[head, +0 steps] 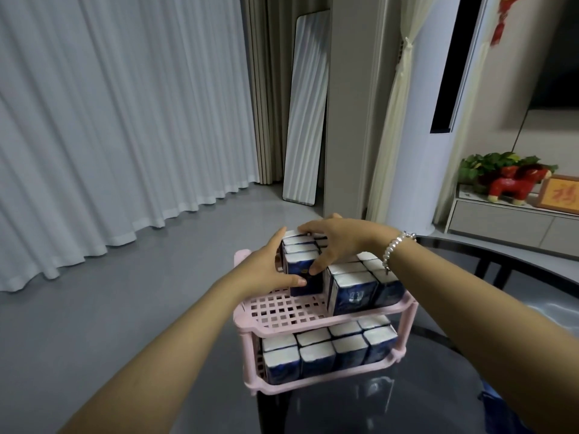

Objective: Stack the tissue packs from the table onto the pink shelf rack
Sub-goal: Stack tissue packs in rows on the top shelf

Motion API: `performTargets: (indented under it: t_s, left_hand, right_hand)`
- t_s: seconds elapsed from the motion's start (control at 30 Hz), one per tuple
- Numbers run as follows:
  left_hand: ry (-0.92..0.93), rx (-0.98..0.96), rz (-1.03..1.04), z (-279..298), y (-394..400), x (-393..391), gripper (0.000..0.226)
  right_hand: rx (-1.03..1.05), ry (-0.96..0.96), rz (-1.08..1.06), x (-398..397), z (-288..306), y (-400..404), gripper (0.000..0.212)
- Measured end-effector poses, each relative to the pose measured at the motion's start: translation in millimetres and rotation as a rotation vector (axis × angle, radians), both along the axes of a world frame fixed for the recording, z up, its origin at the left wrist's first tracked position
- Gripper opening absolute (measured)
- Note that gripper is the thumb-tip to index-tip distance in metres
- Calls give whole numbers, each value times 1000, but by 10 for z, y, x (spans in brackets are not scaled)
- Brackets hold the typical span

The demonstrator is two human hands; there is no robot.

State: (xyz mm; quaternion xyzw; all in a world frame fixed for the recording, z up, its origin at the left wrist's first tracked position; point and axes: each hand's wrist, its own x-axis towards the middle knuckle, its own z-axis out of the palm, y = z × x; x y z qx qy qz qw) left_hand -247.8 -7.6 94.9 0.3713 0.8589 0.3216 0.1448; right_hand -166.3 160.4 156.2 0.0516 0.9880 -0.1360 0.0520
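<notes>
Glossy dark table; both hands clasp boxy tissue packs on pink lattice rack.

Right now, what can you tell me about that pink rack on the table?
The pink shelf rack looks like plastic, with two tiers of square-holed grid joined by corner posts. It stands upright on the dark glossy table. The lower tier is filled with blue-and-white tissue packs. The upper tier holds packs along its right and back, with its front left bare. The left hand and right hand grip a block of packs on the upper tier.
</notes>
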Motion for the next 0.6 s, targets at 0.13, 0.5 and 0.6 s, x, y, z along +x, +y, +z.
performTargets:
  t_s: [0.13, 0.5, 0.6]
  left_hand:
    - [37, -97, -31, 42, 10, -5, 114]
    - [-27, -17, -48, 89, -83, 126, 110]
    - [-15, 35, -27, 124, -142, 220, 101]
  right_hand:
    - [17, 41, 70, 41, -43, 24, 71]
    - [-14, 133, 54, 163, -77, 15, 70]
    - [-77, 198, 37, 241, -82, -9, 62]
